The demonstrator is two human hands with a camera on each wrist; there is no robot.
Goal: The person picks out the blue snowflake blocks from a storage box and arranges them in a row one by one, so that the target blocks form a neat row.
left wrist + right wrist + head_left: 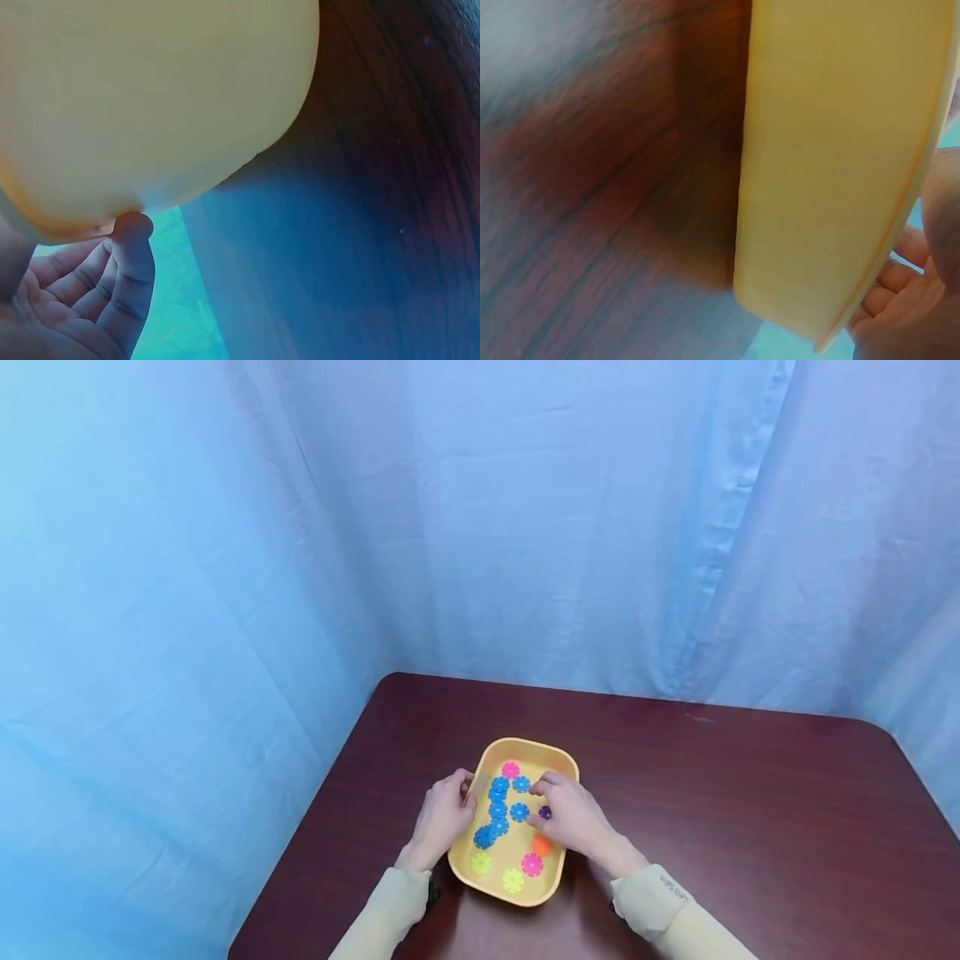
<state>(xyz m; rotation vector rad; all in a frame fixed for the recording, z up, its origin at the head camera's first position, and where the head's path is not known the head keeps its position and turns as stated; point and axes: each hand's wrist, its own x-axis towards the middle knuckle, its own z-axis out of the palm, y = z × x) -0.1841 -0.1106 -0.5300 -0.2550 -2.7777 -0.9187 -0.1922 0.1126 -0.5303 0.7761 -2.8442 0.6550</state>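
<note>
A yellow plastic tray [504,900] holds several flower-shaped plastic discs. My left hand [444,817] grips the tray's left rim; in the left wrist view its fingers [133,259] curl against the outside of the wall. My right hand [576,814] reaches over the right rim, thumb and forefinger apart above the discs. A purple disc [545,812] shows between them, partly hidden by that hand. Just left of the fingertips lies a blue disc [519,812], with a row of overlapping blue discs [498,810] beyond it. The right wrist view shows mostly the tray's outer wall [840,150].
Inside the tray are also an orange disc [542,845], pink discs [532,864] and yellow discs [513,881]. The tray is at the near part of a dark red-brown table [720,802]. Blue curtains [525,527] hang behind and beside the table.
</note>
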